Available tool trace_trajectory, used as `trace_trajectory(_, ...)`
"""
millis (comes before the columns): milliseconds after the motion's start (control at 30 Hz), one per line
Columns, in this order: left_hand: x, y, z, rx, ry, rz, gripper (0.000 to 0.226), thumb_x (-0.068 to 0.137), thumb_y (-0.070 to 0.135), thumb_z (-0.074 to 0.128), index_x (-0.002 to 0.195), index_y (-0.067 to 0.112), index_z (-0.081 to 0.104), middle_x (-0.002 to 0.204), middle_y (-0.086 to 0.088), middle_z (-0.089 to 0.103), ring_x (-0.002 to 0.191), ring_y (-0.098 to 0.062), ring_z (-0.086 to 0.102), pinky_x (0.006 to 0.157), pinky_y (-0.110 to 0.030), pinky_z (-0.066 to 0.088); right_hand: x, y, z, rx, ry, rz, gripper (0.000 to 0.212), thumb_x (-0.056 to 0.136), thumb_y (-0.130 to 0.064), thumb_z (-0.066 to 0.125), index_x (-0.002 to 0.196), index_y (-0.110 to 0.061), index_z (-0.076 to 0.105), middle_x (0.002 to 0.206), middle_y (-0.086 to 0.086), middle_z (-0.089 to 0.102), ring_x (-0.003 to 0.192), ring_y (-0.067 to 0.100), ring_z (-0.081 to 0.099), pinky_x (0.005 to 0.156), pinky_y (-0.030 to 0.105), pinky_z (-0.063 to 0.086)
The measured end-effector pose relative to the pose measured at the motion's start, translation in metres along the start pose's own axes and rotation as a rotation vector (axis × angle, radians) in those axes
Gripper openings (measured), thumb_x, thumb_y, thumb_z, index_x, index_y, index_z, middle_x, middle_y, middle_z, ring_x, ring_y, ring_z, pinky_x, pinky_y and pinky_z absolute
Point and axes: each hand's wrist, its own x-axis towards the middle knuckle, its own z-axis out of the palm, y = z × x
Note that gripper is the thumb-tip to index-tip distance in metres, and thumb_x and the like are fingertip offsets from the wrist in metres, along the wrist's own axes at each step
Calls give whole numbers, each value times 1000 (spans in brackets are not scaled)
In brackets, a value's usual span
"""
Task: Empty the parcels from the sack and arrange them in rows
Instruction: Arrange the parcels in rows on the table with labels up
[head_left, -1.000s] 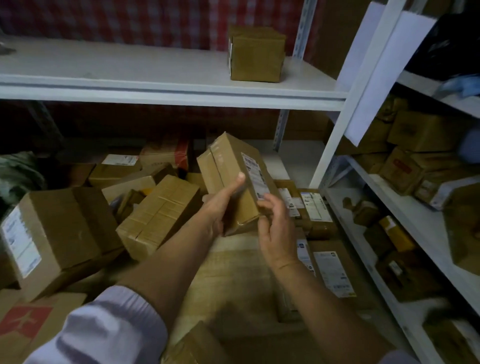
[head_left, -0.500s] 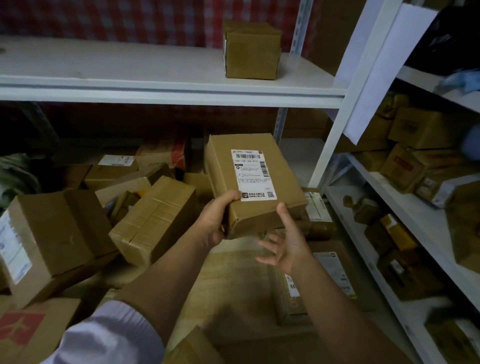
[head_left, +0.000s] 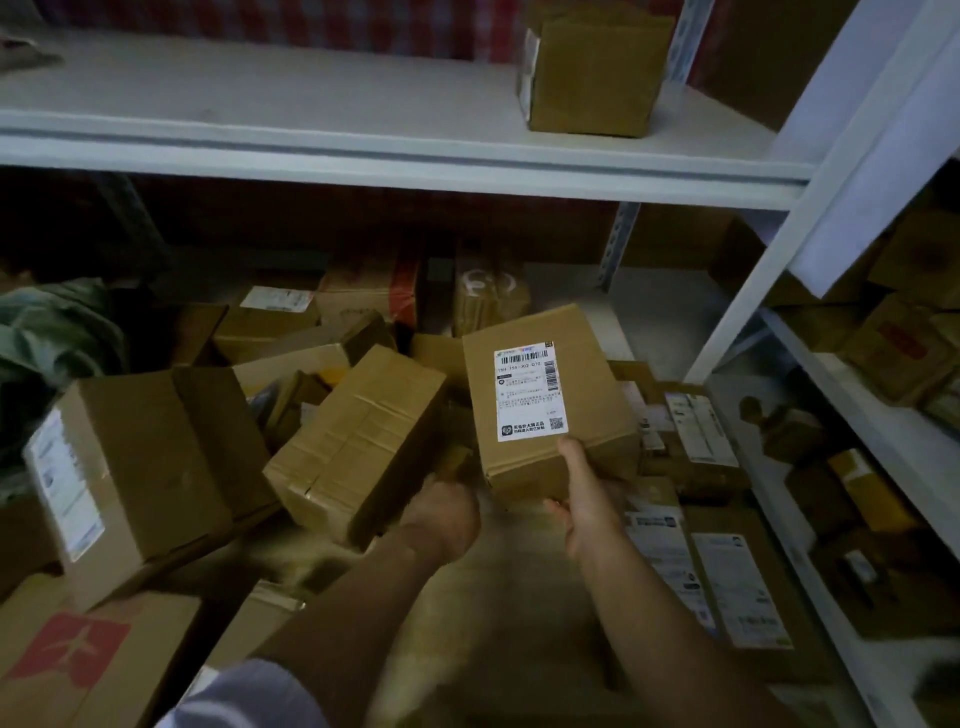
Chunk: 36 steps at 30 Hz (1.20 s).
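A brown cardboard parcel (head_left: 587, 374) with a white barcode label faces up at the centre, held above the heap. My right hand (head_left: 584, 499) grips its near edge, thumb on top and fingers underneath. My left hand (head_left: 447, 514) is off the parcel, lower and to the left, blurred, its back towards me and its fingers hidden against the heap. Loose parcels lie jumbled below, among them a long taped box (head_left: 358, 441) and a large box (head_left: 156, 467) at the left. A green sack (head_left: 47, 332) bulges at the far left.
A white shelf board (head_left: 311, 104) spans above with one cardboard box (head_left: 592, 73) on it. A white upright (head_left: 769, 260) separates a right-hand rack (head_left: 872, 431) stuffed with small parcels. Flat labelled parcels (head_left: 727, 582) lie at the lower right. A box with a red plane mark (head_left: 72, 654) sits bottom left.
The parcel was turned label-up and passed from my left hand to my right. My left hand let go and dropped towards the heap. The view shifted closer and lower.
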Motion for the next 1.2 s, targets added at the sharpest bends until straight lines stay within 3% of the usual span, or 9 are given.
trace_trajectory(133,8,-15,15,489,-111,101,40,97,25,37,132,12,52,143,-11,42,131,-34,31,99,-40,36,0,16,17,10,30,18,79,69,-38,78,137,-22,41,126,5,57,115,23,54,94,43,50)
trace_trajectory(333,8,-27,21,583,-171,108,55,99,30,38,149,8,27,160,-8,12,142,-32,19,112,-45,25,9,27,29,133,18,125,83,70,-43,76,140,-22,35,127,10,53,118,28,52,94,43,51)
trace_trajectory(500,4,-22,10,551,-152,72,54,99,28,42,144,0,32,148,-16,33,134,-36,33,104,-44,38,9,31,46,99,-35,163,73,77,-43,70,138,-18,39,125,11,55,116,27,53,98,46,49)
trace_trajectory(733,6,-27,3,568,-130,111,39,98,28,44,128,7,55,134,-17,53,122,-35,52,96,-43,48,17,33,50,230,4,192,75,79,-43,69,140,-19,33,129,13,51,119,29,50,100,47,47)
trace_trajectory(933,4,-28,-2,557,-109,116,36,97,25,43,123,4,56,129,-21,55,116,-39,56,91,-44,51,34,41,51,123,89,194,80,77,-44,70,142,-17,31,131,12,47,122,29,48,101,48,46)
trace_trajectory(1200,4,-29,-1,501,-88,99,34,97,24,45,122,3,56,126,-20,57,115,-37,57,88,-41,50,55,52,53,177,86,225,81,79,-38,70,144,-17,27,135,14,47,124,30,48,104,49,42)
